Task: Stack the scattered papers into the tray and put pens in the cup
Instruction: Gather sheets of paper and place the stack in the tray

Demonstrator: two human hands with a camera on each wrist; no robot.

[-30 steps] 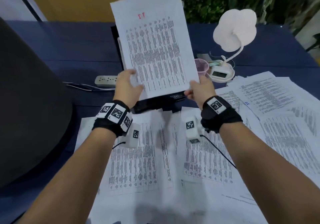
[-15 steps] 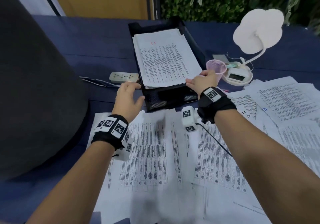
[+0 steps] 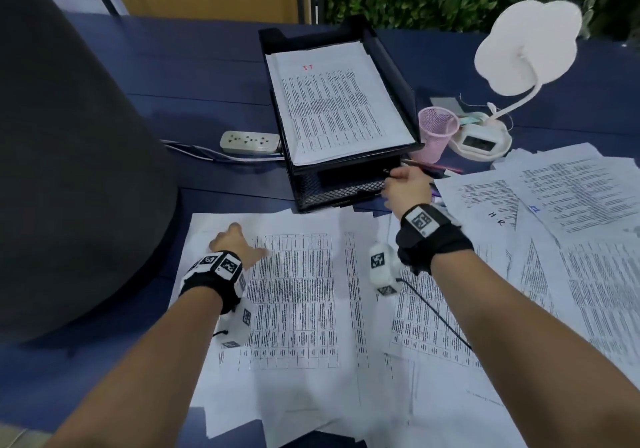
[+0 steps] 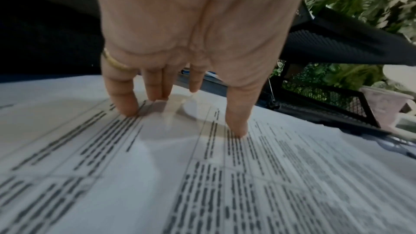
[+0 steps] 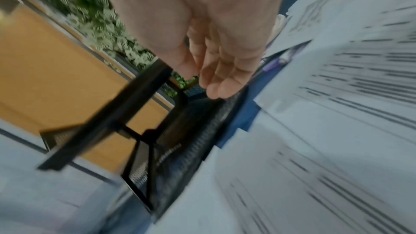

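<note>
A black mesh tray [image 3: 393, 67] stands at the table's middle back and holds a stack of printed papers [image 3: 332, 108]. More printed sheets [image 3: 294, 295] lie scattered over the near table and to the right [image 3: 571, 198]. My left hand [image 3: 239, 240] is spread on the nearest sheet [image 4: 157, 166], its straight fingertips [image 4: 126, 109] touching the paper. My right hand [image 3: 398, 179] hovers at the tray's front right corner [image 5: 180, 99] with relaxed fingers [image 5: 220, 88] and holds nothing. A pink mesh cup [image 3: 437, 132] stands right of the tray, with pens [image 3: 440, 168] lying just before it.
A large dark rounded object [image 3: 69, 136] fills the left side. A white power strip [image 3: 250, 142] with its cable lies left of the tray. A white desk lamp [image 3: 526, 39] with a clock base [image 3: 481, 141] stands behind the cup. Plants line the back.
The sheet both hands held upright now lies in the tray and is let go. My left hand dropped onto the near sheet; my right hand drew back to the tray's front corner.
</note>
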